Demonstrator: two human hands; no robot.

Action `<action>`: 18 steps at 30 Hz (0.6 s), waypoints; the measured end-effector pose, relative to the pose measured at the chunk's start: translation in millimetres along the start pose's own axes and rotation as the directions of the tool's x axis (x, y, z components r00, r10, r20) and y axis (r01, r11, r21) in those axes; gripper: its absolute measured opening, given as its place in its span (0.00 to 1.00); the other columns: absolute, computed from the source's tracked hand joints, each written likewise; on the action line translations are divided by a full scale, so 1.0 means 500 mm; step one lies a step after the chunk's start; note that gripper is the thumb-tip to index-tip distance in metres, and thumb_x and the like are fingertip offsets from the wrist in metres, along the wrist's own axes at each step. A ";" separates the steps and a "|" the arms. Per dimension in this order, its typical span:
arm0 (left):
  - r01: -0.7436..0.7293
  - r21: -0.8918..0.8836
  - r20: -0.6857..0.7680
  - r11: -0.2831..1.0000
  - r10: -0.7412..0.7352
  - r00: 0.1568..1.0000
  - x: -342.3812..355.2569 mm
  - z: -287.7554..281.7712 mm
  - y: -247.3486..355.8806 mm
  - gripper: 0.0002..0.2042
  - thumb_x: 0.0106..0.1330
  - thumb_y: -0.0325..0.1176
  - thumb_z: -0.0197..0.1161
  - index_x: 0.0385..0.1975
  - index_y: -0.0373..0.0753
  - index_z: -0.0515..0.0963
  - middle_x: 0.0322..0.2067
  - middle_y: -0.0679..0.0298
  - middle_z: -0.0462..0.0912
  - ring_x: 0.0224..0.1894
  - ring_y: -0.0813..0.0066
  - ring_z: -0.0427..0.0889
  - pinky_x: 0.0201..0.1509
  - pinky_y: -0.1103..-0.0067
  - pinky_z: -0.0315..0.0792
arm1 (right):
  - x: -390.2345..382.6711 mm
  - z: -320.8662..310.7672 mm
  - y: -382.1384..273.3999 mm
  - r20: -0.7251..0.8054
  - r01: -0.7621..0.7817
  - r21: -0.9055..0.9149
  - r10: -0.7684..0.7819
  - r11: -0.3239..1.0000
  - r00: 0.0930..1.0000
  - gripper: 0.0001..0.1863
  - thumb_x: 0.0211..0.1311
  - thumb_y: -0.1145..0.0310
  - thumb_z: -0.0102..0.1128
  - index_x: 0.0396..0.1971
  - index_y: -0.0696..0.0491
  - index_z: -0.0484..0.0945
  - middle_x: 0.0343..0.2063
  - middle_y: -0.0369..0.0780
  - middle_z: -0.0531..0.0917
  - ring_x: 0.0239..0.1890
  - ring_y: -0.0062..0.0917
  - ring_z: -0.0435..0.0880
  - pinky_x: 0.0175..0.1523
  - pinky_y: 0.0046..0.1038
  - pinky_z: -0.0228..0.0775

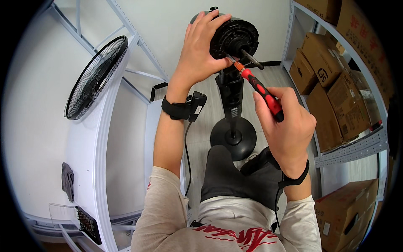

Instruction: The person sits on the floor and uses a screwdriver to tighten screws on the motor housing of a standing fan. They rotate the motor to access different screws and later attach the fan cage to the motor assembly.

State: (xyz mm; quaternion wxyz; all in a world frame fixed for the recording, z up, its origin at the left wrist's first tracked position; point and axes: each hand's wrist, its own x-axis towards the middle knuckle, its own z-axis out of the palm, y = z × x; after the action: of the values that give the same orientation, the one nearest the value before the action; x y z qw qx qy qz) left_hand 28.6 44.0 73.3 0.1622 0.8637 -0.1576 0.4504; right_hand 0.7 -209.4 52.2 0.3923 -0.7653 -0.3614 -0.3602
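Note:
A black motor head of a pedestal fan (234, 35), without its grille, sits on top of its stand, a metal shaft (253, 59) sticking out of its face. My left hand (198, 54) grips the head's left side, fingers over the top and thumb by the lower front rim. In my right hand (289, 128) is a red and black screwdriver (261, 91), pointing up and left. Its tip meets the lower part of the motor face beside my left thumb; the exact contact spot is too small to make out. Below, the stand's round black base (222, 145) rests on the floor.
On the white shelf (94, 168) at left lie a round black fan grille (96, 77), a grey cloth (67, 181) and a black tray of small parts (88, 224). Cardboard boxes (323, 63) fill the right rack. A black cable (187, 161) hangs from my left wrist device (197, 107).

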 end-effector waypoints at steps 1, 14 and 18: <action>-0.003 -0.006 -0.002 1.000 0.003 1.000 0.000 0.000 -0.001 0.44 0.41 0.38 0.78 0.66 0.53 0.71 0.68 0.57 0.68 0.73 0.43 0.60 0.74 0.52 0.53 | 0.000 0.000 0.001 0.010 -0.002 -0.011 0.003 1.000 1.000 0.12 0.55 0.68 0.76 0.32 0.53 0.79 0.14 0.34 0.74 0.15 0.26 0.74 0.21 0.28 0.64; 0.005 0.006 -0.007 1.000 -0.005 1.000 -0.005 0.001 0.001 0.45 0.41 0.39 0.79 0.67 0.53 0.70 0.69 0.57 0.67 0.74 0.43 0.58 0.75 0.51 0.51 | 0.009 -0.003 -0.006 0.081 -0.082 0.019 0.080 0.996 0.993 0.10 0.58 0.66 0.73 0.32 0.52 0.79 0.14 0.34 0.75 0.15 0.24 0.76 0.20 0.28 0.62; 0.015 -0.010 -0.009 1.000 -0.015 1.000 -0.004 0.004 0.006 0.46 0.42 0.39 0.78 0.68 0.54 0.68 0.70 0.57 0.66 0.75 0.43 0.56 0.75 0.48 0.49 | 0.009 -0.006 -0.007 0.084 -0.100 0.028 0.097 0.995 0.992 0.11 0.58 0.65 0.74 0.33 0.52 0.80 0.14 0.34 0.75 0.15 0.25 0.76 0.21 0.27 0.62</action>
State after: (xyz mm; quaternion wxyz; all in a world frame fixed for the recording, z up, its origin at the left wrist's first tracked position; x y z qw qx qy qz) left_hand 27.7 40.7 71.1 0.1705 0.8621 -0.1525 0.4522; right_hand -1.0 -209.5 58.3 0.4067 -0.7900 -0.3447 -0.3027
